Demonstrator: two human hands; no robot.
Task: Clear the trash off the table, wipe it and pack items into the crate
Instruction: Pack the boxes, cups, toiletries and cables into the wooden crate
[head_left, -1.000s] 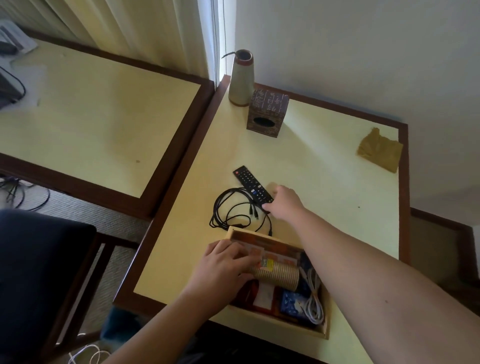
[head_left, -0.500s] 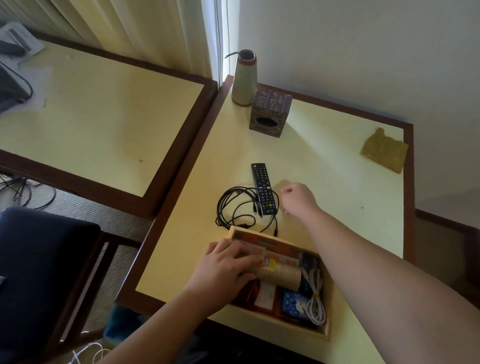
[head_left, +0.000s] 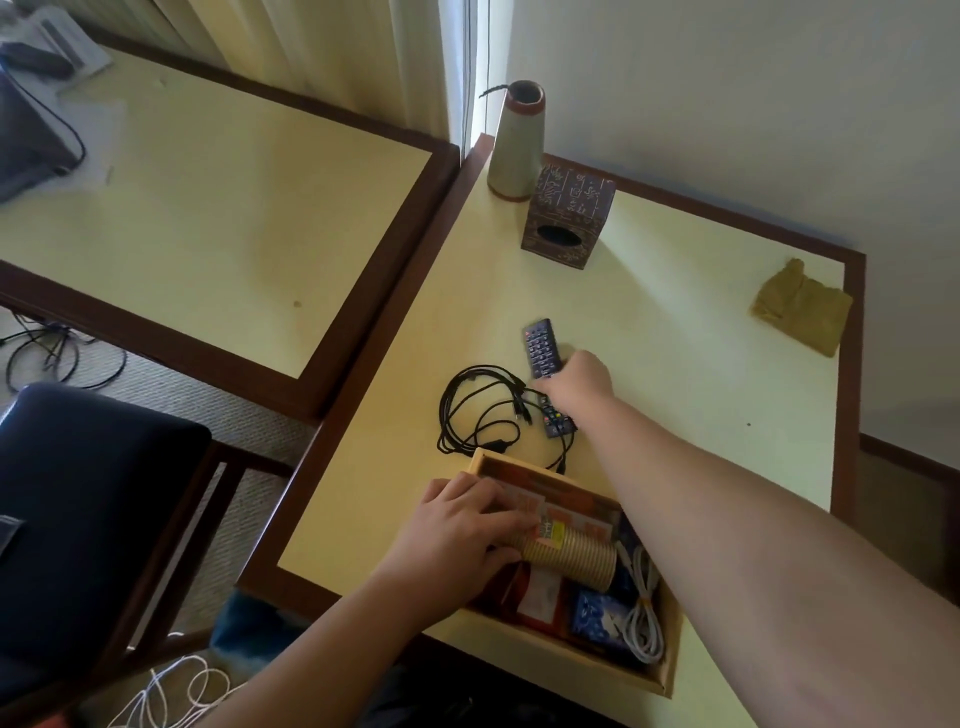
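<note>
A wooden crate (head_left: 587, 670) sits at the near edge of the yellow table (head_left: 675, 364). Inside lie a stack of paper cups (head_left: 571, 556), a coiled white cable (head_left: 644, 618), a blue packet and red and orange packets. My left hand (head_left: 457, 530) rests in the crate, its fingers curled round the cup stack. My right hand (head_left: 582, 382) grips the middle of a black remote (head_left: 540, 348) just beyond the crate. A tangled black cable (head_left: 478, 410) lies left of the remote.
A grey cone-shaped vase (head_left: 514, 140) and a dark carved tissue box (head_left: 566, 215) stand at the table's far left corner. An olive cloth (head_left: 800, 306) lies at the far right edge. A second table (head_left: 208, 208) adjoins on the left; a dark chair (head_left: 88, 499) stands nearby.
The remote turned from slanted to pointing away from me. My right hand let it go, then came back and closed around its middle. My left hand stayed on the cups.
</note>
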